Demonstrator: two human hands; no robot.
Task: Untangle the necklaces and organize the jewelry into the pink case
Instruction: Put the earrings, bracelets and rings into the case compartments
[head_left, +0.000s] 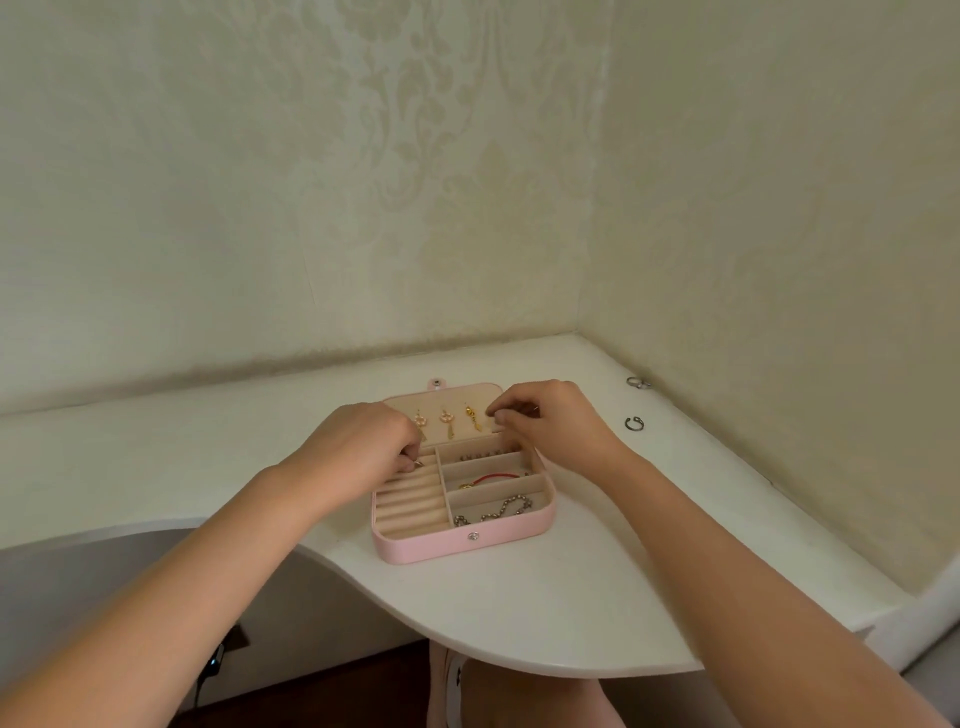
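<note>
Nearest me, the pink case (415, 551) is lying open on the white table (519, 613), with a beaded chain (498, 508) coiling in its front right compartment and a red cord bracelet (493, 477) stretching crosswise in the one behind. My left hand (358, 441) is curling over the far end of the ring rolls (410, 501), fingertips pinching what looks like a small ring (418, 462) (too tiny here to be sure). It is hanging right above the slots, which are running left to right, so it is wanting to go in edge-on along that line. Beyond, my right hand (550, 421) is hovering at the right end of the lid (400, 402), thumb and forefinger pinching a small piece (492, 414) just beside the three hanging earrings (447, 422). Farthest off, a dark ring (634, 423) and a silvery ring (638, 383) are lying well right of the case, nearer my right hand
</note>
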